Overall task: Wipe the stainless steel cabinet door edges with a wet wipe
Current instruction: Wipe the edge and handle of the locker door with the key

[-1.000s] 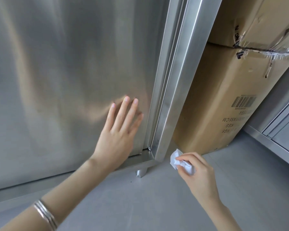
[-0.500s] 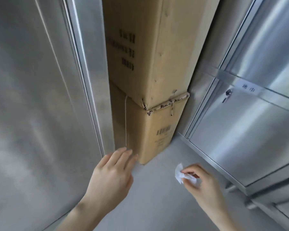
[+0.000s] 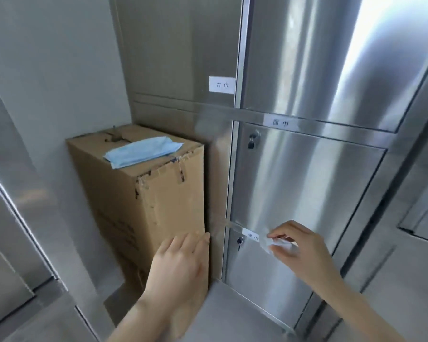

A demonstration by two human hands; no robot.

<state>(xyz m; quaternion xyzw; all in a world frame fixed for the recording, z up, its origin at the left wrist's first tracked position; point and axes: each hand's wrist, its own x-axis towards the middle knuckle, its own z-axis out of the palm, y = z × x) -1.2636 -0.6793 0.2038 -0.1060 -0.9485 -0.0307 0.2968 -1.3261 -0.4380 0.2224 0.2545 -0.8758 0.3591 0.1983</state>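
Two hands: left hand [image 3: 181, 265] flat, fingers straight; right hand [image 3: 304, 253] pinches wet wipe [image 3: 269, 244] near cabinet door [image 3: 265, 277].

View swings right, so I'm off the big cabinet [image 3: 8, 275] and facing a stack of small locker doors. My left hand [image 3: 181, 265] comes off that steel and hangs open in front of the cardboard box [image 3: 158, 193], whose top with a blue pack [image 3: 143, 151] shows now. My right hand [image 3: 304, 248] lifts the wet wipe [image 3: 269, 244] from near the floor up beside the label [image 3: 251, 235] over the bottom door [image 3: 269, 282].
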